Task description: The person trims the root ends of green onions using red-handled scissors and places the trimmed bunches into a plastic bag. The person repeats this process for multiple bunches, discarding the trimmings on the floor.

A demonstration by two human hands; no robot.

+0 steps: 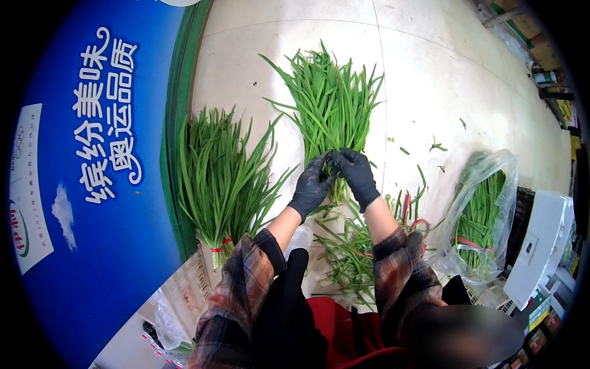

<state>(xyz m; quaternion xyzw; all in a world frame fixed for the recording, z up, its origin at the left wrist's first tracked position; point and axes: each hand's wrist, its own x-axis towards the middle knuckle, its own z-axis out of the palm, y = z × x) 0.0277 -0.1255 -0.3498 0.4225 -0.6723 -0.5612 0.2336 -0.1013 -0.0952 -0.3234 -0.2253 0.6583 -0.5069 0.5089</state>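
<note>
A loose bunch of garlic chives lies on the pale tiled floor before me, its leaf tips fanned away from my body. My left hand and my right hand, both in black gloves, meet over the lower stems and grip the bunch there. The fingertips touch each other at its middle, and stem ends show just below them. Whether a band lies under the fingers is hidden. Beneath my wrists, trimmed chive scraps are heaped on the floor.
Chive bunches with red bands lie at left, beside a blue printed freezer panel. At right, tied chives sit in a clear plastic bag, near a white foam box. Red ties lie among scraps. A blurred person's head is lower right.
</note>
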